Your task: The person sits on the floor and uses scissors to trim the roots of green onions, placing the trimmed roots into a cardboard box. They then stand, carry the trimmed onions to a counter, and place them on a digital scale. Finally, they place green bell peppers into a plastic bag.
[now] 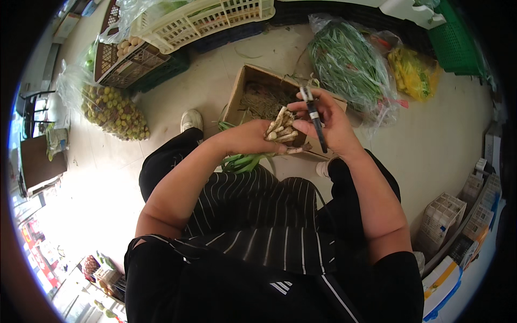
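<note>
My left hand is closed round a bunch of stalks with pale root ends, perhaps green garlic or scallions. Their green leaves hang below that hand, over my lap. My right hand touches the pale ends with thumb and a finger. Across its palm side lies a small tool with a black handle and a metal end, probably a knife or peeler, held against the fingers. Beneath both hands stands an open cardboard box with dry roots and trimmings inside.
Beyond the box lies a clear plastic bag of long green vegetables, beside a yellow bag. A cream plastic crate and a brown crate of eggs stand at the upper left, near a bag of round green-brown fruit. White baskets stand right.
</note>
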A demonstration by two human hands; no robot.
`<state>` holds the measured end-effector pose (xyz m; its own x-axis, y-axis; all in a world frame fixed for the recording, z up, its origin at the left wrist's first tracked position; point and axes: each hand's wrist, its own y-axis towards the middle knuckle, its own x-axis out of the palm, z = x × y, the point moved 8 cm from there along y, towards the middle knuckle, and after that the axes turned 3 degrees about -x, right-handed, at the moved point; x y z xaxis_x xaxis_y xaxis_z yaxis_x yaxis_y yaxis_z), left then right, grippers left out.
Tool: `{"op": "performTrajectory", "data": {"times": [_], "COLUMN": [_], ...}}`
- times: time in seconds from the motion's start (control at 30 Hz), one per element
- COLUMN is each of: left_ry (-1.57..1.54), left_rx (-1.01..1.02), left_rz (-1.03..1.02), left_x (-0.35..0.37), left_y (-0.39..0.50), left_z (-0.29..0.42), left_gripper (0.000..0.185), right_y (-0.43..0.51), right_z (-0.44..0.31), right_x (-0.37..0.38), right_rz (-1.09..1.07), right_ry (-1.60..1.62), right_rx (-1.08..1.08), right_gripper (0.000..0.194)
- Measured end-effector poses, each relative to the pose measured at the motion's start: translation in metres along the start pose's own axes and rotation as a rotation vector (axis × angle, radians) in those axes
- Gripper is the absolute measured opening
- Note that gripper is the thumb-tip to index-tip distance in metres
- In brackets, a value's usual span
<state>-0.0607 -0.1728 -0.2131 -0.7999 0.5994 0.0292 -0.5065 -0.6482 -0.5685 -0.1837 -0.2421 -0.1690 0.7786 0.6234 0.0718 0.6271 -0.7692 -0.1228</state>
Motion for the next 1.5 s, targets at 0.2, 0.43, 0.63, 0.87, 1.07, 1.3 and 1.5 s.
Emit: {"op": "performTrajectory", "data": {"times": [0.2,0.43,0.63,0.87,1.07,1.3,1.5], "left_ry": [-0.035,0.116,-0.009,-0.043,-0.038,-0.025,0.151], "left_rx": [0.028,-0.078,0.026,0.017,0.0,0.118,0.043], "left_rz": [-0.089,-0.17,-0.142,-0.109,-0.052,0.12,0.2], "left_x": [0.011,0.014,0.015,0.009,0.001,-0.021,-0.033], "left_y": [0.0,-0.004,-0.002,-0.001,0.0,0.001,-0.002], "left_z": [-0.002,-0.008,-0.006,-0.004,-0.012,-0.014,-0.013], "left_gripper": [0.039,0.036,0.037,0.04,0.039,0.042,0.038], "right_y": [-0.002,-0.001,-0.001,-0.002,0.001,-0.009,-0.024], "right_z": [0.011,0.018,0.018,0.01,0.008,0.014,0.025], "right_x": [0.011,0.019,0.017,0.009,0.0,-0.03,-0.033], "right_rz": [-0.095,-0.139,-0.092,0.035,0.044,-0.032,-0.232], "right_ry": [0.014,0.012,0.059,0.177,0.069,-0.352,-0.453], "right_rx": [0.002,0.014,0.017,0.018,0.021,0.22,0.34], "right_gripper": [0.056,0.055,0.058,0.052,0.05,0.06,0.073]}}
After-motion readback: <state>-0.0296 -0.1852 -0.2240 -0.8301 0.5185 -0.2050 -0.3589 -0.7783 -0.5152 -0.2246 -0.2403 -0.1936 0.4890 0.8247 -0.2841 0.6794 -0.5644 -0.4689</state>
